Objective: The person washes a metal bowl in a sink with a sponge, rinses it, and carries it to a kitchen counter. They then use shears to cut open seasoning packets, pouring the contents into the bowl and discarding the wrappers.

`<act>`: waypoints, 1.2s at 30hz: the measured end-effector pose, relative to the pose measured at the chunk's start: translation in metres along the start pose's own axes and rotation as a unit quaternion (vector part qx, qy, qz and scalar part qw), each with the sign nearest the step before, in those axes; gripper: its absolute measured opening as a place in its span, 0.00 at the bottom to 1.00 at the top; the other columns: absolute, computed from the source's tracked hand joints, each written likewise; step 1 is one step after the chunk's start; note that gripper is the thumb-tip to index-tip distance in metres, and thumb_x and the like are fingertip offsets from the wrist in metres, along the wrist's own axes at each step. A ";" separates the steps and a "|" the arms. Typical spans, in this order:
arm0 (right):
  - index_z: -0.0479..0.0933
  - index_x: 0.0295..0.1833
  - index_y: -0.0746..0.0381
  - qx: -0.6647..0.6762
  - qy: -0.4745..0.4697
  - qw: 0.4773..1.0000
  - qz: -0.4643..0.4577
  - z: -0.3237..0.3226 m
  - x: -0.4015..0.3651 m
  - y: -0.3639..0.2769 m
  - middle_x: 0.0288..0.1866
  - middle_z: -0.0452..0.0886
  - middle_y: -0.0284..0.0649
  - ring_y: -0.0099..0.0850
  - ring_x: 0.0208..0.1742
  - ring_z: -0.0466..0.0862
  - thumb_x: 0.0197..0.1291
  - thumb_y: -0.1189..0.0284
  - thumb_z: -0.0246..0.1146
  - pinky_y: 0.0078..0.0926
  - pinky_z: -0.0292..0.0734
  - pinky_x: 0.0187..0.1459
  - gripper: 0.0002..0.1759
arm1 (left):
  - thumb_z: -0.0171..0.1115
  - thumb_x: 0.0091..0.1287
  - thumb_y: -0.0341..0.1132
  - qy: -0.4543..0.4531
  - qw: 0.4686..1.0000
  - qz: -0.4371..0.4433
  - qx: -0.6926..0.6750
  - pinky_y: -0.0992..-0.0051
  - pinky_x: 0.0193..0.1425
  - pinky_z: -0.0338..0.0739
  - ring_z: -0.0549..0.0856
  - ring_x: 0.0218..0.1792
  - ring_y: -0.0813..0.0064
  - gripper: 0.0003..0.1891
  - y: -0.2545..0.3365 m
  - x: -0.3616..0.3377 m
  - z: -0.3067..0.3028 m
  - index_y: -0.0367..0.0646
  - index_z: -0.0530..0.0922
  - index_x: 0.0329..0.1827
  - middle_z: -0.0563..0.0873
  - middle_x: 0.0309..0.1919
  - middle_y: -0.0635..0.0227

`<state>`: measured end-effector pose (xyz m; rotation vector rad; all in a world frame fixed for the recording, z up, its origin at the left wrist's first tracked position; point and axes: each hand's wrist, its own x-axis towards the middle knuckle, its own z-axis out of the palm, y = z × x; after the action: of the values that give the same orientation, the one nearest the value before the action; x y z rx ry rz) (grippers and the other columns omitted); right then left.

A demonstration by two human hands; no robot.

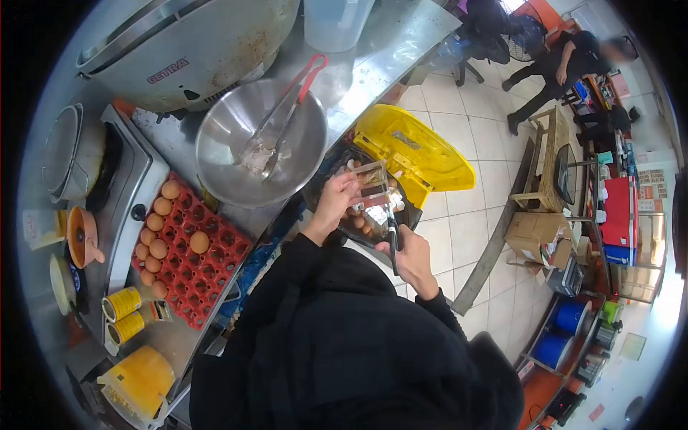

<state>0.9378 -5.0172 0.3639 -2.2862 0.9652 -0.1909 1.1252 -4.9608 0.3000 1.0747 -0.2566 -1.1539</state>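
Observation:
My left hand pinches a clear plastic packet with a dark reddish-brown band, holding it over an open bin. In my right hand is a pair of black-handled scissors, its blades pointing up toward the packet's lower right edge. Beneath both hands, the black-lined bin holds eggshells and other waste, and its yellow lid is swung back. Left of the bin, a steel mixing bowl contains a small heap of pale food and red-handled tongs.
A red egg tray with several brown eggs lies on the counter at left, beside a stove. Yellow cans and a yellow-filled container stand nearer. A large pot is behind the bowl. Across the tiled floor, a person stands near shelves.

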 end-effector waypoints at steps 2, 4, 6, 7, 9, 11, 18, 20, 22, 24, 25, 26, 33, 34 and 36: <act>0.69 0.26 0.65 -0.017 -0.002 0.999 0.037 0.002 -0.002 -0.003 0.17 0.72 0.49 0.52 0.24 0.74 0.42 0.40 0.67 0.41 0.65 0.27 0.35 | 0.48 0.71 0.29 0.003 1.000 0.003 0.006 0.78 0.45 0.79 0.79 0.34 0.81 0.10 -0.003 0.001 0.000 0.35 0.72 0.50 0.80 0.35 0.70; 0.69 0.25 0.65 -0.015 -0.002 0.999 0.040 0.007 -0.003 0.002 0.17 0.72 0.49 0.52 0.24 0.74 0.42 0.41 0.67 0.41 0.65 0.27 0.34 | 0.47 0.71 0.26 0.008 1.000 0.007 0.010 0.76 0.44 0.82 0.82 0.36 0.77 0.11 -0.005 0.001 0.000 0.31 0.72 0.51 0.81 0.37 0.65; 0.68 0.25 0.64 -0.013 -0.002 0.999 0.041 0.014 -0.002 0.007 0.17 0.72 0.48 0.52 0.24 0.74 0.42 0.41 0.67 0.41 0.66 0.27 0.34 | 0.46 0.71 0.26 0.009 1.000 0.001 0.027 0.75 0.43 0.82 0.82 0.36 0.77 0.10 -0.004 -0.001 0.000 0.31 0.72 0.50 0.81 0.38 0.63; 0.68 0.25 0.64 -0.015 0.020 0.999 0.027 0.017 -0.001 0.008 0.17 0.72 0.48 0.52 0.24 0.75 0.42 0.42 0.67 0.41 0.66 0.27 0.34 | 0.46 0.71 0.26 0.009 1.000 0.000 0.026 0.75 0.43 0.82 0.82 0.36 0.77 0.10 -0.006 -0.001 0.000 0.31 0.72 0.50 0.81 0.38 0.63; 0.68 0.25 0.64 -0.018 0.043 0.999 0.013 0.018 0.002 0.007 0.17 0.73 0.48 0.52 0.24 0.75 0.42 0.42 0.67 0.41 0.66 0.27 0.33 | 0.46 0.70 0.26 0.010 0.999 0.001 0.041 0.74 0.41 0.84 0.82 0.37 0.77 0.11 -0.013 0.000 -0.001 0.31 0.71 0.51 0.81 0.40 0.62; 0.68 0.25 0.64 -0.034 0.025 0.999 0.027 0.015 0.003 0.004 0.18 0.73 0.49 0.52 0.25 0.76 0.42 0.42 0.67 0.42 0.67 0.27 0.33 | 0.45 0.70 0.25 0.013 1.000 0.000 0.028 0.74 0.41 0.84 0.82 0.38 0.77 0.11 -0.019 0.004 -0.005 0.31 0.71 0.51 0.81 0.41 0.62; 0.67 0.25 0.64 -0.059 0.002 0.998 0.034 0.015 0.006 0.008 0.18 0.74 0.49 0.52 0.26 0.76 0.41 0.41 0.67 0.43 0.67 0.28 0.34 | 0.46 0.70 0.25 0.007 0.999 -0.009 0.051 0.75 0.39 0.85 0.80 0.39 0.76 0.10 -0.017 0.003 -0.010 0.31 0.71 0.51 0.80 0.41 0.62; 0.67 0.25 0.64 -0.064 -0.006 0.997 0.037 0.016 0.007 0.010 0.19 0.74 0.49 0.53 0.27 0.76 0.41 0.40 0.67 0.43 0.67 0.28 0.35 | 0.46 0.70 0.26 -0.005 0.998 -0.010 0.060 0.75 0.38 0.85 0.80 0.38 0.76 0.10 -0.022 0.006 -0.016 0.31 0.71 0.50 0.80 0.40 0.62; 0.67 0.25 0.64 -0.071 -0.019 0.996 0.046 0.018 0.007 0.013 0.19 0.75 0.50 0.54 0.27 0.77 0.42 0.40 0.66 0.44 0.68 0.28 0.35 | 0.46 0.70 0.26 -0.016 0.997 -0.009 0.070 0.75 0.38 0.85 0.81 0.38 0.76 0.10 -0.029 0.009 -0.022 0.31 0.71 0.50 0.79 0.39 0.63; 0.67 0.25 0.64 -0.077 -0.032 0.995 0.055 0.018 0.008 0.012 0.20 0.75 0.50 0.54 0.27 0.77 0.42 0.39 0.66 0.45 0.68 0.29 0.35 | 0.47 0.70 0.26 -0.014 0.998 -0.018 0.059 0.75 0.37 0.85 0.81 0.37 0.76 0.10 -0.036 0.012 -0.027 0.31 0.71 0.49 0.78 0.37 0.64; 0.67 0.25 0.64 -0.069 -0.028 0.996 0.042 0.017 0.009 0.010 0.20 0.75 0.50 0.54 0.27 0.77 0.42 0.39 0.65 0.45 0.68 0.29 0.35 | 0.47 0.70 0.26 -0.014 0.998 -0.018 0.059 0.75 0.37 0.85 0.81 0.37 0.76 0.10 -0.038 0.014 -0.030 0.31 0.71 0.49 0.78 0.37 0.64; 0.67 0.25 0.64 -0.060 -0.025 0.997 0.029 0.017 0.010 0.008 0.20 0.75 0.50 0.54 0.27 0.77 0.43 0.39 0.65 0.45 0.68 0.29 0.35 | 0.46 0.70 0.26 -0.033 0.995 -0.022 0.092 0.75 0.38 0.85 0.81 0.37 0.76 0.10 -0.039 0.015 -0.033 0.31 0.71 0.49 0.78 0.36 0.64; 0.73 0.27 0.67 -0.103 -0.037 0.993 0.046 0.021 0.017 0.013 0.19 0.77 0.50 0.50 0.25 0.80 0.42 0.36 0.64 0.42 0.72 0.29 0.38 | 0.46 0.70 0.26 -0.038 0.993 -0.049 0.101 0.75 0.38 0.84 0.81 0.37 0.74 0.11 -0.039 0.018 -0.038 0.31 0.71 0.51 0.78 0.37 0.62; 0.73 0.27 0.67 -0.097 -0.036 0.994 0.035 0.022 0.017 0.015 0.19 0.77 0.50 0.50 0.25 0.80 0.42 0.36 0.64 0.42 0.72 0.28 0.38 | 0.46 0.70 0.26 -0.038 0.993 -0.049 0.101 0.75 0.38 0.84 0.81 0.37 0.74 0.11 -0.038 0.018 -0.040 0.31 0.71 0.51 0.78 0.37 0.62; 0.73 0.27 0.67 -0.091 -0.035 0.995 0.023 0.025 0.018 0.019 0.19 0.77 0.50 0.50 0.25 0.80 0.42 0.36 0.64 0.42 0.72 0.28 0.38 | 0.47 0.71 0.27 -0.078 0.980 -0.058 0.175 0.72 0.42 0.84 0.80 0.39 0.76 0.14 -0.033 0.017 -0.042 0.32 0.70 0.57 0.79 0.42 0.65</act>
<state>0.9485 -5.0266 0.3308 -2.4152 1.0359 -0.0017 1.1400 -4.9517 0.2463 1.3216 -0.5417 -1.3319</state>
